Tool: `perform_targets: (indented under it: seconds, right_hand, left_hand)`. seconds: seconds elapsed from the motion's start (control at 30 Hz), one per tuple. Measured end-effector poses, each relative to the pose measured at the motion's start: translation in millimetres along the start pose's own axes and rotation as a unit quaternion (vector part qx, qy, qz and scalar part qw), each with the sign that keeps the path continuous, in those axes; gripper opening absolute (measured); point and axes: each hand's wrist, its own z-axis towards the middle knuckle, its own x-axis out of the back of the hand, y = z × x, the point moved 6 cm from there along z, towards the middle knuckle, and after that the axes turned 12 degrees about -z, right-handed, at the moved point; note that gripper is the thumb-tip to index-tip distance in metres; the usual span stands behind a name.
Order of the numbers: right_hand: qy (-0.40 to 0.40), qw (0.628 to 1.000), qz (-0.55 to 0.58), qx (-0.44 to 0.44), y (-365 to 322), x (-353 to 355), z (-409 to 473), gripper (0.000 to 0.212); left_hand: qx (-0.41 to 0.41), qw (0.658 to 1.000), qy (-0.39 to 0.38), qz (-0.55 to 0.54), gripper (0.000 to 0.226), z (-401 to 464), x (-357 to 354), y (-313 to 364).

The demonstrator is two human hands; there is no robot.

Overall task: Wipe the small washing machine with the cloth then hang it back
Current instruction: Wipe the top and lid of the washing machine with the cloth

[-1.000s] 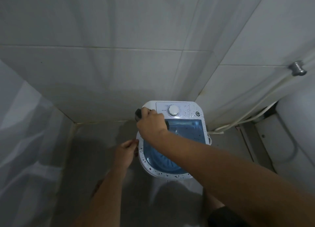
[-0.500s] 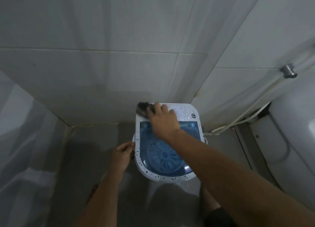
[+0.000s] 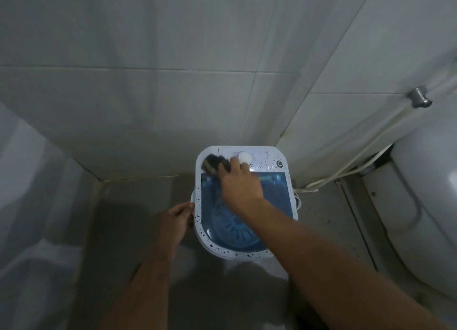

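Pressing cloth (image 3: 214,166) on washing machine (image 3: 277,251), right hand (image 3: 241,186) reaches forward.

Speckled glossy white plastic washing machine (image 3: 262,165), translucent blue lid (image 3: 277,193); dark cloth (image 3: 212,165); glossy tiled wall (image 3: 148,94) behind the machine.

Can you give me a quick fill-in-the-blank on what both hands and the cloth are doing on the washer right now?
1. The right hand presses the dark cloth onto the washing machine's ____ panel, just left of the white dial.
2. The left hand grips the machine's ____ side.
3. The see-through lid is tinted ____.
4. A white hose runs along the wall to the machine's ____.

Missing words: control; left; blue; right
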Motion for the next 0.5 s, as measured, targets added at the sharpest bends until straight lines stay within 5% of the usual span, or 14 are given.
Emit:
perform_targets:
  seconds: [0.2, 0.37, 0.5]
  right_hand:
    - [-0.027, 0.989, 0.085, -0.115, 7, 6, 47, 0.052]
    - [-0.015, 0.998, 0.023, 0.064, -17, 3, 19, 0.053]
    - [-0.070, 0.997, -0.021, 0.031, 25, 25, 53, 0.042]
  left_hand:
    - [0.003, 1.000, 0.001, 0.014, 0.022, 2, 2, -2]
    - [0.008, 1.000, 0.008, 0.016, 0.022, 5, 4, -2]
    - [0.012, 0.999, 0.001, 0.034, 0.021, 4, 5, -2]
